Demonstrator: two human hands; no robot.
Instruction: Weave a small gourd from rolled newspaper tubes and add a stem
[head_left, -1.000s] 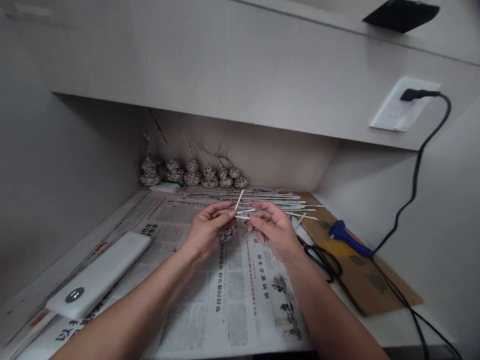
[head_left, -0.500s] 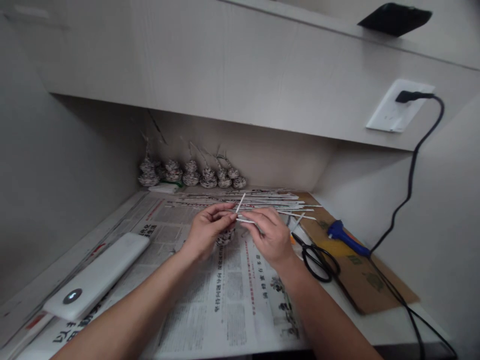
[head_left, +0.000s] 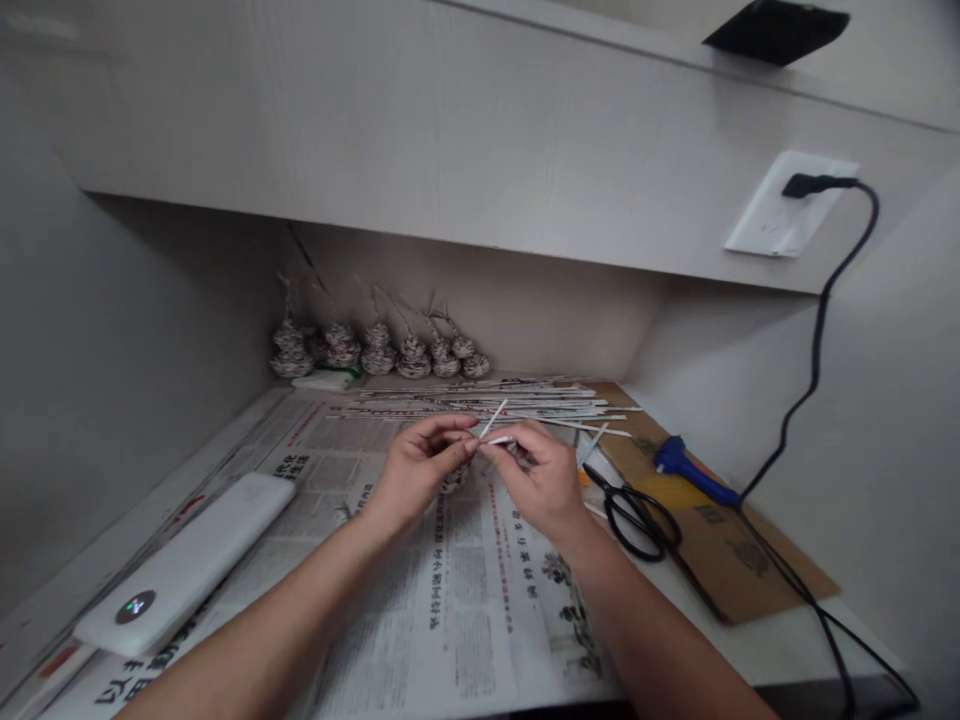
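Over the newspaper (head_left: pixel 390 640), my left hand (head_left: pixel 424 465) pinches a thin white rolled paper stick (head_left: pixel 493 418) that points up and right. My right hand (head_left: pixel 540 475) is closed too, its thumb and fingertips on a white paper piece right beside the left fingertips. Whether both pieces are one bent stick, I cannot tell. Below the hands shows part of a small woven paper piece (head_left: pixel 454 480), mostly hidden by my fingers. Behind them lie several long paper sticks (head_left: pixel 480 395).
Several gourd-shaped woven paper pieces (head_left: pixel 378 350) stand along the back wall. A white power bank (head_left: pixel 195 560) lies on the left. On the right are black scissors (head_left: pixel 637 520), a blue glue gun (head_left: pixel 694 472) with its cord, and cardboard (head_left: pixel 780 570). A cabinet panel hangs overhead.
My hands have come closer together at the fingertips. The right fingers are more curled, and the paper stick has tilted further right. The view has shifted slightly.
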